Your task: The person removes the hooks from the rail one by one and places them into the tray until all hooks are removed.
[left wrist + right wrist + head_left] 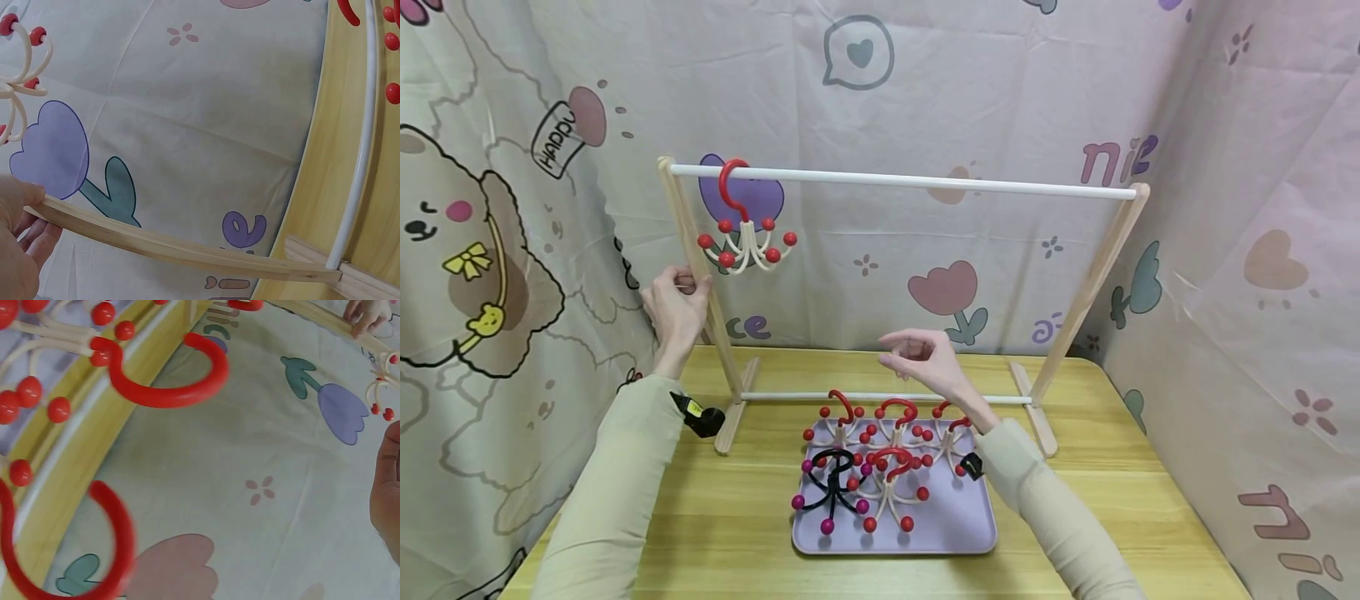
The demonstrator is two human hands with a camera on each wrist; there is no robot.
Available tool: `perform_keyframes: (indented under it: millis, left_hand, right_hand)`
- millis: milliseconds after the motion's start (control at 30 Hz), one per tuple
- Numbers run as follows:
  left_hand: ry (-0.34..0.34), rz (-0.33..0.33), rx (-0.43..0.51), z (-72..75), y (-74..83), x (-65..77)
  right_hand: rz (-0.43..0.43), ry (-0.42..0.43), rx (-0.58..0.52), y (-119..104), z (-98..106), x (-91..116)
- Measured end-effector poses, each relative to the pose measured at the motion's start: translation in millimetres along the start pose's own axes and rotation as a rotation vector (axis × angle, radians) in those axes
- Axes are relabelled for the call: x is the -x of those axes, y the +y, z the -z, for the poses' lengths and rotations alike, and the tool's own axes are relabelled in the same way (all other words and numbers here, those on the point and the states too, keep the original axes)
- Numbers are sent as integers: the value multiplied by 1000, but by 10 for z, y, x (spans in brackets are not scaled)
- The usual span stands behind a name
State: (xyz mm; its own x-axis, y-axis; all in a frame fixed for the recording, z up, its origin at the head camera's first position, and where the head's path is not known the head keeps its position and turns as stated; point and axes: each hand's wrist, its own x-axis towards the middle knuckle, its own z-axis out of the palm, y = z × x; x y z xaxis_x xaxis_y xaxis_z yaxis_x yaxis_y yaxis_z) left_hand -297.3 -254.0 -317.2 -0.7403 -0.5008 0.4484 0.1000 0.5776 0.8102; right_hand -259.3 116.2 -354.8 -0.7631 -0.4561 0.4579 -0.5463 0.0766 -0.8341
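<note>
In the head view my left hand (676,304) grips the left wooden post (717,321) of a rack, thumb on one side and fingers on the other, as the left wrist view also shows. Close beside it, a claw-shaped hanger (747,242) with a red hook, cream arms and red balls hangs from the white top rail (895,179). My right hand (925,360) hovers above the rack's lower rail, fingers loosely bent and holding nothing. Below it, several red-hooked hangers (891,496) and one black hanger (832,483) with magenta balls lie on a lilac tray (955,533).
The rack's right post (1090,287) stands on a wooden foot (1033,408) at the table's far right. A white lower rail (790,396) runs behind the tray. Printed curtains (880,100) surround the wooden table (1112,483) at the back and sides.
</note>
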Motion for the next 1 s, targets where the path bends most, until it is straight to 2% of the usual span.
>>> perform_keyframes:
  millis: [367,667,1000]
  left_hand:
    - [23,-28,-2,-12,-8,-4]
    - [31,-50,5,-15,-7,-3]
    - [27,-55,2,-11,-8,1]
  right_hand:
    - [37,100,31,-297,-48,-464]
    - [32,131,2,-502,-165,-756]
    - [42,152,-36,-704,-385,-1098]
